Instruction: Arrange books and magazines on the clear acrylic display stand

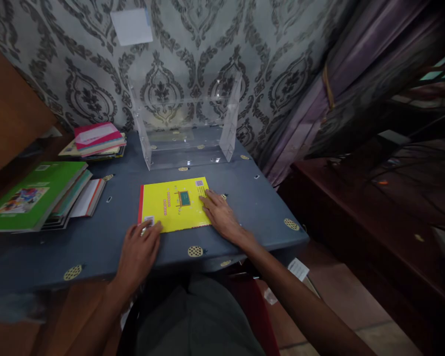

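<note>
Yellow book (174,205): laid flat in the middle of the frame, its red strip turned to the left; the small print cannot be read.
Left hand (139,247): rested on the book's lower left corner, fingers bent and thumb set apart; whether the corner is pinched cannot be told.
Right hand (224,217): placed along the book's right edge, fingers laid out over the cover and not closed on anything.
Both hands: judged to be used for steadying or squaring the book, which is not lifted.
Book edges: for any lift, a fingertip would be needed beneath an edge, and both ends would have to be kept level, since bending seems likely.
Table (244,198): covered with a blue-grey cloth on which pineapples are printed.
Large pile of books (40,195): stacked unevenly at the left of the frame, topped by a green cover.
Small pile of books (100,141): set behind it, upper left, topped with pink.
Clear stand (229,128): stood upright beyond the book, upper middle, near the patterned wall (189,29).
</note>
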`<state>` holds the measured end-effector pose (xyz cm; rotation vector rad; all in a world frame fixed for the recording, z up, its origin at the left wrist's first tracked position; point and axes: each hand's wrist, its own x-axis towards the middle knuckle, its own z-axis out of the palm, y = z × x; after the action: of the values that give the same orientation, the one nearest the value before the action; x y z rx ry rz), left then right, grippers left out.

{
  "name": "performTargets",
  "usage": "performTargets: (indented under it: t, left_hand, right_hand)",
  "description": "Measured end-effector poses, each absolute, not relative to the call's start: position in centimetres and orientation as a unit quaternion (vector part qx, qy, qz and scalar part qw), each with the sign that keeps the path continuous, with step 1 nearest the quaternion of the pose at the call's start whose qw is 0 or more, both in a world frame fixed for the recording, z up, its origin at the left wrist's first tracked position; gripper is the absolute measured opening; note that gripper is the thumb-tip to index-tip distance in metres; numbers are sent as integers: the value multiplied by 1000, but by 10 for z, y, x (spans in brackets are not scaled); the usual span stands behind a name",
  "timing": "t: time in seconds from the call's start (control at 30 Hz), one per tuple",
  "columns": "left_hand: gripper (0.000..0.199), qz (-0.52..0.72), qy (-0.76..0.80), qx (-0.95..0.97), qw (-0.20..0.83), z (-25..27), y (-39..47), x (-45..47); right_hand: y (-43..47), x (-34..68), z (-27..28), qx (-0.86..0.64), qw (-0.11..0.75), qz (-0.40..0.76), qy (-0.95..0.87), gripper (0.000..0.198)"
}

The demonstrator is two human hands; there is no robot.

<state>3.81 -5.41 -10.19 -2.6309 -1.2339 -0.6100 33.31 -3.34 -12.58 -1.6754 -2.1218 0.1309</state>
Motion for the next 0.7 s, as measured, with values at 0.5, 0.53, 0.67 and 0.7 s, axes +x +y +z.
performTargets:
  t: [0.5, 0.53, 0.67, 0.7]
  left_hand:
    - [29, -233, -480, -844, 50, -110, -64, 10]
    - [30, -232, -481, -844, 47, -110, -64, 9]
    - [30, -226, -484, -844, 42, -115, -63, 5]
    - [30, -224, -483, -845, 44, -116, -62, 4]
  right_hand:
    - [-84, 231, -110, -462, 179, 68, -866, 54]
    - [-88, 240, -111, -475, 179, 68, -859, 54]
    - [-105, 290, -113, -521, 183, 57, -831, 53]
    - [-109, 302, -114, -532, 185, 52, -825, 54]
